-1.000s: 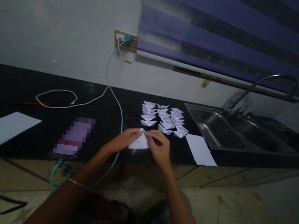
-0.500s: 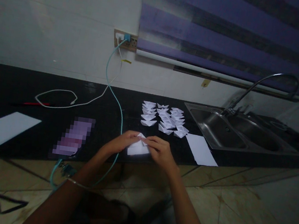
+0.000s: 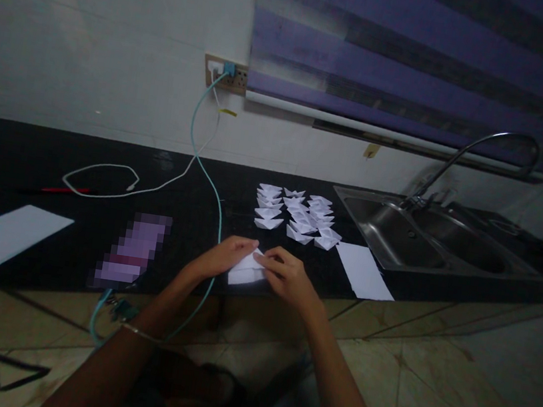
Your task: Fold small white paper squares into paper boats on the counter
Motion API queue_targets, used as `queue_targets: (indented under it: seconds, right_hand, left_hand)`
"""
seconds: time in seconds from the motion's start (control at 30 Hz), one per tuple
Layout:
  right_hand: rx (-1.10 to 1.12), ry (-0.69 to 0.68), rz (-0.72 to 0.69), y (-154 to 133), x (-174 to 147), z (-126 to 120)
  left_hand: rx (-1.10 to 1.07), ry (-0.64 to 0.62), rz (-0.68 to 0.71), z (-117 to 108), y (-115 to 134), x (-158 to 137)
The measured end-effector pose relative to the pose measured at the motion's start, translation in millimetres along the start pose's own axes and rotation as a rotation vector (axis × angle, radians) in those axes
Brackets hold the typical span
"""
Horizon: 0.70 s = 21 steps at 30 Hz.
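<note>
A partly folded sheet of white paper [image 3: 245, 274] is between my two hands at the counter's front edge. My left hand [image 3: 228, 255] closes on its upper left side, fingers near the top. My right hand [image 3: 287, 270] grips the right side, with the thumb pressed on the paper's face near the top. Behind the hands, several folded paper boats [image 3: 302, 218] stand in rows on the black counter. To their right lies a stack of flat white paper [image 3: 365, 272].
The black countertop [image 3: 186, 232] carries a pixelated purple phone-like object [image 3: 136, 248], a larger paper stack [image 3: 6, 244], a red pen [image 3: 65, 190] and a white cable [image 3: 101, 194]. A teal cable [image 3: 220, 210] runs down past my left hand. A steel sink [image 3: 398, 238] sits at right.
The raised flap at the top of the folded paper now lies flatter under my right thumb. My hands have shifted only slightly, and the boats have stayed put.
</note>
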State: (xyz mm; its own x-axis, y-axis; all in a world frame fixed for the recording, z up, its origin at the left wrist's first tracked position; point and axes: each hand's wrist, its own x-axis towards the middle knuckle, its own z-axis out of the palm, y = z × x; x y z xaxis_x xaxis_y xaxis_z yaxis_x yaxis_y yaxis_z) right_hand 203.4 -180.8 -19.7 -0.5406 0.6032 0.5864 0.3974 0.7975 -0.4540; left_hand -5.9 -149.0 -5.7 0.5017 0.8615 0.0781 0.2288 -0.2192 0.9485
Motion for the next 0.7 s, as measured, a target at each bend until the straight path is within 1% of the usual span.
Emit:
queue_targets:
  seconds: [0.1, 0.2, 0.27, 0.33, 0.37, 0.43, 0.5, 0.53, 0.6, 0.7]
  right_hand:
    - [0.059, 0.007, 0.04, -6, 2, -2]
    - [0.2, 0.02, 0.128, -11, 7, -6]
    - [0.315, 0.047, 0.229, -10, 11, -7]
    - [0.45, 0.069, 0.368, -5, 14, -6]
    - [0.534, 0.058, 0.426, -1, 16, -4]
    - [0.65, -0.022, 0.503, 6, 17, -2]
    - [0.687, -0.083, 0.55, 13, 17, 1]
    - [0.687, -0.091, 0.567, 15, 17, 2]
    - [0.679, -0.07, 0.585, 17, 17, 4]
    - [0.659, -0.021, 0.575, 16, 17, 6]
  left_hand:
    - [0.042, 0.005, 0.03, 1, 2, 0]
    - [0.113, 0.003, 0.022, 1, 5, -3]
    - [0.156, -0.014, 0.028, 1, 5, -4]
    - [0.175, -0.039, 0.046, 1, 5, -4]
    - [0.177, -0.049, 0.055, 1, 4, -4]
    - [0.178, -0.057, 0.072, 2, 4, -4]
    - [0.186, -0.063, 0.075, 2, 4, -4]
    - [0.193, -0.064, 0.073, 3, 4, -4]
    - [0.202, -0.057, 0.072, 3, 4, -3]
    - [0.208, -0.031, 0.077, 3, 5, -3]
